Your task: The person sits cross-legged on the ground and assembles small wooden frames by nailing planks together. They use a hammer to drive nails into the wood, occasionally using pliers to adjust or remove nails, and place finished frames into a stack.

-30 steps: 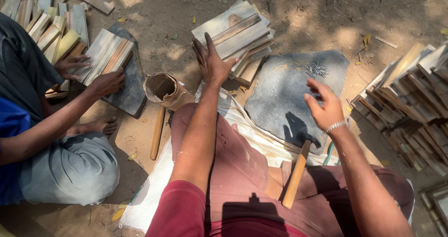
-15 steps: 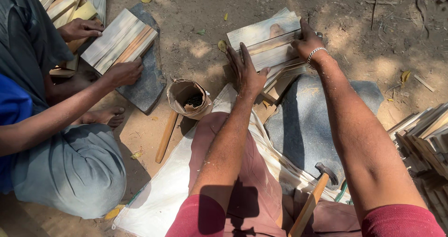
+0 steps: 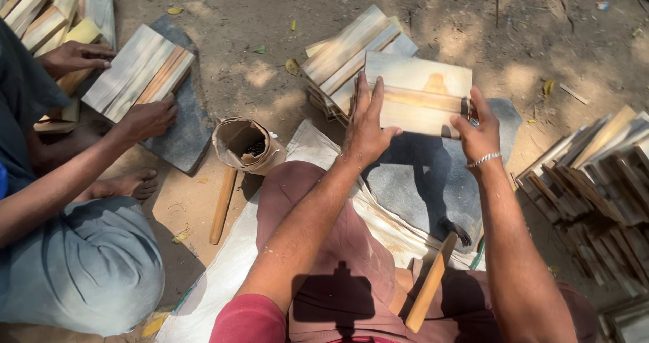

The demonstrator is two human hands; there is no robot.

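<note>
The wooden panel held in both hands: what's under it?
Under the wooden panel are a stack of slats and the grey stone slab's far edge; whatever lies directly beneath is covered.

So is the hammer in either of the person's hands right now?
No: the hammer lies by the person's lap, while the left hand and right hand both grip a wooden board.

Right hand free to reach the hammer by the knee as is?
Probably not yet: the right hand and left hand both grip a wooden panel. The hammer itself lies uncovered on the slab.
</note>
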